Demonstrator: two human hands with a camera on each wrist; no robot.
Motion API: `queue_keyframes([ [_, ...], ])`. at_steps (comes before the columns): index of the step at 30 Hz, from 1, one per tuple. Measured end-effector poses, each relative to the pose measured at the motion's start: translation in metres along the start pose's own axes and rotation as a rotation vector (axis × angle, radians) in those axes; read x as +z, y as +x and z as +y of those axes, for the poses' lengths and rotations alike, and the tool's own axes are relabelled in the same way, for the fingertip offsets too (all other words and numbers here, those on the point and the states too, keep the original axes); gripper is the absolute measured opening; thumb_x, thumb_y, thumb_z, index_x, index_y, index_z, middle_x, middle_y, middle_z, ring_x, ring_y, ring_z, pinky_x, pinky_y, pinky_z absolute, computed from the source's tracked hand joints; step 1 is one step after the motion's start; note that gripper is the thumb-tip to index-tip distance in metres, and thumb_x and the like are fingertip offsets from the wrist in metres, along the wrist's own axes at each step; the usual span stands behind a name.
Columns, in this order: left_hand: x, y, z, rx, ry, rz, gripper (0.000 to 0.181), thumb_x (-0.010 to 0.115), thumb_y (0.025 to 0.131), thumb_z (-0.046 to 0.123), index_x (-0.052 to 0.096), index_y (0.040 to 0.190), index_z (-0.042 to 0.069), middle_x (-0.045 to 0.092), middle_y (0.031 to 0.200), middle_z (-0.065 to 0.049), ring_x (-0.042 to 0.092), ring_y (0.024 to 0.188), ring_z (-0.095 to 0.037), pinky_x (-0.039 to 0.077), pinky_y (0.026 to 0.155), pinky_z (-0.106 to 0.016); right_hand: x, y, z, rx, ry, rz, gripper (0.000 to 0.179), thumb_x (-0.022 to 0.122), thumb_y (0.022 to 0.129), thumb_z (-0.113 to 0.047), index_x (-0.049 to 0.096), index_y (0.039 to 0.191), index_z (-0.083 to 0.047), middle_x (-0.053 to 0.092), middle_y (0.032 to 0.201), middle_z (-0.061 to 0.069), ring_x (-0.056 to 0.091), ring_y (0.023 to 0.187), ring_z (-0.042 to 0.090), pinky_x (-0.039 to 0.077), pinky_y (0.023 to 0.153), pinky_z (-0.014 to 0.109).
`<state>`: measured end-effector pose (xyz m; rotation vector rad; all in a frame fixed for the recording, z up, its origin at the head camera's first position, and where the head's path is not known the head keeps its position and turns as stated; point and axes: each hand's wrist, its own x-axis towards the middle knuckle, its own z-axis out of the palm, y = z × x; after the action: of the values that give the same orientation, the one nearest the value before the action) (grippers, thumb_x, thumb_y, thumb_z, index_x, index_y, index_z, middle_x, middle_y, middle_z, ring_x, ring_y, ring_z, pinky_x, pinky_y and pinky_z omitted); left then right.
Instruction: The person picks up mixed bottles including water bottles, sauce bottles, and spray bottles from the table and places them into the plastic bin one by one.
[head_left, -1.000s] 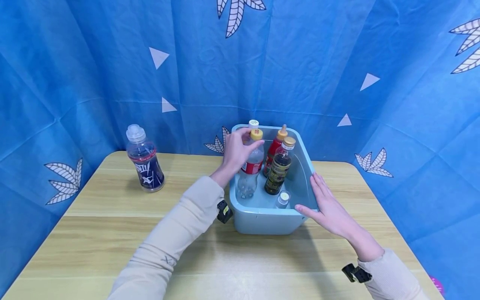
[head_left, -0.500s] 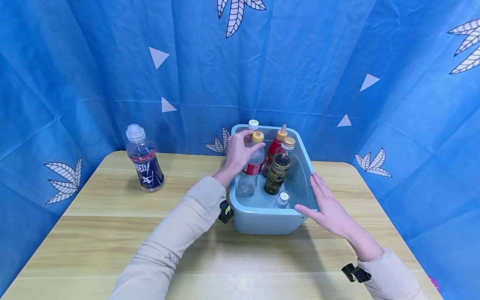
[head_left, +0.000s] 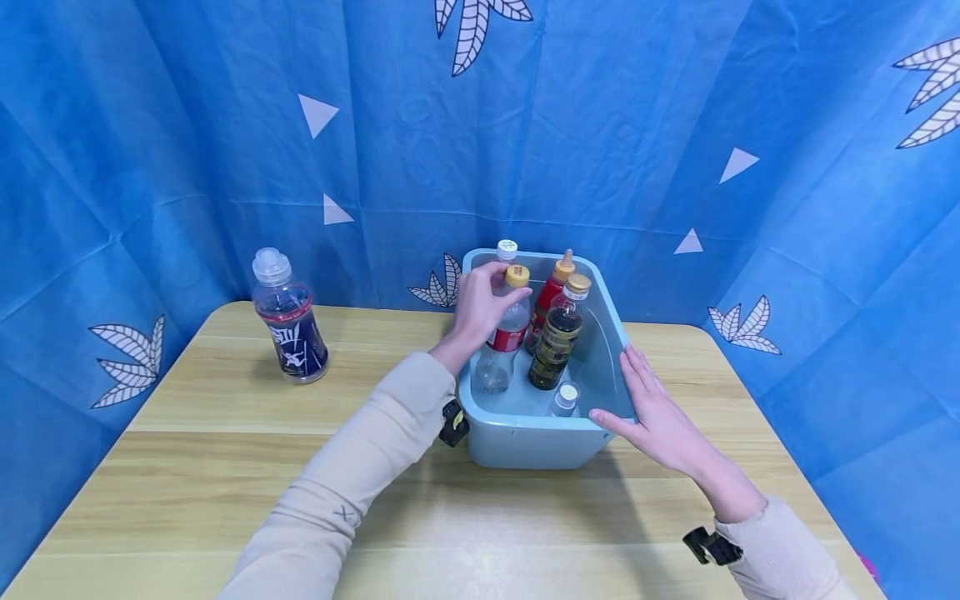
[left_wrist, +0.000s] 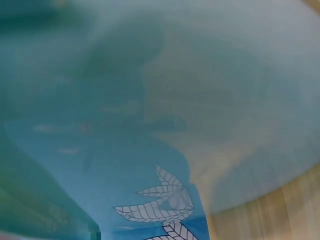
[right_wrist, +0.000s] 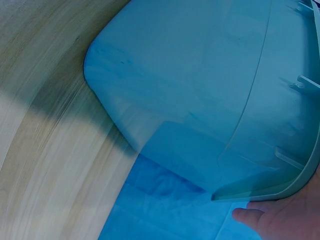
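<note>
In the head view my left hand (head_left: 480,304) pinches the neck of a clear plastic bottle (head_left: 495,371) just at its yellow cap. This bottle has a red label and stands nearly upright inside a light blue plastic tub (head_left: 536,446), at the tub's left side. My right hand (head_left: 663,421) rests on the tub's front right corner, fingers straight along the right rim and thumb on the front rim. In the right wrist view part of the right hand (right_wrist: 285,220) lies against the rim. The left wrist view shows mostly the tub's wall (left_wrist: 240,125), close up and blurred.
Also in the tub are a dark bottle (head_left: 555,346) with a gold cap, a red squeeze bottle (head_left: 547,300), a white-capped bottle (head_left: 507,250) and a small white-capped bottle (head_left: 566,400). A purple-labelled bottle (head_left: 292,329) stands on the wooden table (head_left: 225,467), left. A blue curtain (head_left: 420,150) hangs behind.
My left hand and the yellow-capped bottle's top have shifted slightly to the right and down. The right hand and the tub stay where they were.
</note>
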<state>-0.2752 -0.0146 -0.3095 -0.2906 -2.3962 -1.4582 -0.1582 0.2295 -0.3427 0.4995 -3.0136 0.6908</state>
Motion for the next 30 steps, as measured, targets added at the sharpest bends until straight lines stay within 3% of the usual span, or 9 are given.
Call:
queue_keyframes([
  [30,0.0023,0.0050,0.0006,-0.036,0.027,-0.023,0.043,0.069,0.078,0.025,0.057,0.115,0.007,0.062,0.106,-0.006,0.057,0.094,-0.015,0.046,0.081,-0.026,0.0000,0.0003,-0.0008,0.006,-0.007,0.003,0.090,0.055,0.082,-0.050,0.007,0.141,-0.001,0.001,0.147,0.014,0.002,0.132,0.033,0.018,0.098,0.058],
])
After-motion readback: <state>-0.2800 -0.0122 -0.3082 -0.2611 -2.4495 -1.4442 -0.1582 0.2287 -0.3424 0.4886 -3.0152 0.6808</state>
